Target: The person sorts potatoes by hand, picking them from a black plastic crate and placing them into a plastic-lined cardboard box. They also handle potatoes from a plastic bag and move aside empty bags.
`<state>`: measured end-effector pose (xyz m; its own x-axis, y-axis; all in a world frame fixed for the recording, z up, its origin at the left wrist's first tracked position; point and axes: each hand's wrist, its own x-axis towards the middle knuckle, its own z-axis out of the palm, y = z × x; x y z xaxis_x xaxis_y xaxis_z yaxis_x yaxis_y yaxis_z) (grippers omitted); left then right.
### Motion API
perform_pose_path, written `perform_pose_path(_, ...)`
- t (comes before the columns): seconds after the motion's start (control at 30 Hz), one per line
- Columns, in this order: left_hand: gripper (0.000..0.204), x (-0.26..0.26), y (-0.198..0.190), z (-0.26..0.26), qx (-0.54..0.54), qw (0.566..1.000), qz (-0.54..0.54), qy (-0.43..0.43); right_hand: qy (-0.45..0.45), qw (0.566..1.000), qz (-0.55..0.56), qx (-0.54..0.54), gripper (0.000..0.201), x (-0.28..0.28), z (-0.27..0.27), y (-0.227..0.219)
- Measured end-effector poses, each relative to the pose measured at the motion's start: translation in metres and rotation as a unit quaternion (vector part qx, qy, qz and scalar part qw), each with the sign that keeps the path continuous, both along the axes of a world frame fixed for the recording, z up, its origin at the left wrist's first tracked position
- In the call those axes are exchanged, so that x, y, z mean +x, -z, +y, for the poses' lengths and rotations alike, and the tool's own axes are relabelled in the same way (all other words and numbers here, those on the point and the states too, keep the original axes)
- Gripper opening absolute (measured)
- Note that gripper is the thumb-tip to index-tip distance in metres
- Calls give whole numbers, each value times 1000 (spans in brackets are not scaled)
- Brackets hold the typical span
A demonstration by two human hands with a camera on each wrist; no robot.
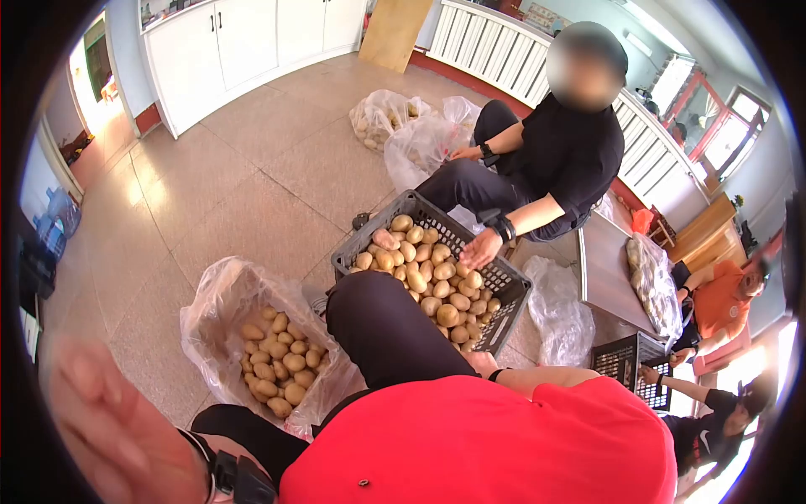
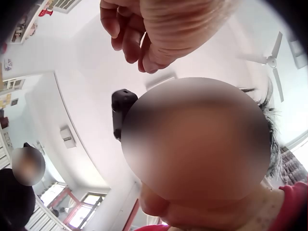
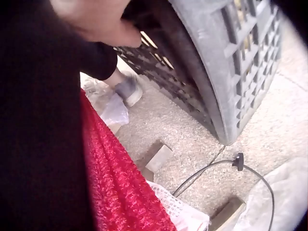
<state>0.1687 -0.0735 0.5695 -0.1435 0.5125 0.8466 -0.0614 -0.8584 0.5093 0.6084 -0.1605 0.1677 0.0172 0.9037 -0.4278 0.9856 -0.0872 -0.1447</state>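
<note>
In the head view, my left hand (image 1: 122, 420) is raised at the lower left, blurred; the left wrist view shows the hand (image 2: 180, 26) with loosely bent fingers and nothing in them. My right hand (image 1: 482, 363) is by the near side of a black crate (image 1: 514, 315) full of potatoes (image 1: 447, 316). In the right wrist view, the hand (image 3: 103, 21) is against the crate (image 3: 211, 72), its grip partly out of sight. Another person's hand (image 1: 482, 249) is over the potatoes. An open clear bag (image 1: 210, 315) holds more potatoes (image 1: 294, 362).
A person in black (image 1: 579, 155) sits across the crate, with filled plastic bags (image 1: 411, 151) alongside. Plastic sheeting (image 1: 558, 311) lies to the right. Two people are at another black crate (image 1: 617, 359) farther right. A cable (image 3: 260, 175) and small blocks (image 3: 158, 158) lie on the floor.
</note>
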Motion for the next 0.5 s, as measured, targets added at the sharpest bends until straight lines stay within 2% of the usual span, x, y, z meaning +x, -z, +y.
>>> perform_pose_path(0.03,27,0,-4,-6,5,999,-30,31,0,1000,-1,-2,23,4,-4,8)
perform_pose_path(0.07,28,-1,-16,-9,16,994,-28,100,14,1000,-7,-23,26,-1,-2,-3)
perform_pose_path(0.1,28,10,-23,-13,14,994,-31,100,28,999,-13,-44,29,-4,1,-13)
perform_pose_path(0.13,11,27,-31,-19,18,994,-46,99,34,998,-22,-57,27,-6,3,-17)
perform_pose_path(0.17,29,35,-33,-22,22,993,-60,97,34,997,-24,-58,27,-5,2,-16)
perform_pose_path(0.2,29,-46,20,-26,-10,995,33,-97,31,998,-28,-51,27,-4,2,-14)
perform_pose_path(0.3,28,-55,22,-32,-9,994,39,-99,34,998,-35,-45,28,5,1,3)
perform_pose_path(0.37,26,-63,23,-36,-5,994,45,-100,-4,1000,-23,10,30,12,-2,16)
perform_pose_path(0.47,23,-47,9,-31,1,993,56,-106,-10,999,-31,18,29,19,-4,32)
perform_pose_path(0.5,23,-46,7,-33,3,992,60,-107,-13,999,-31,17,29,14,-3,24)
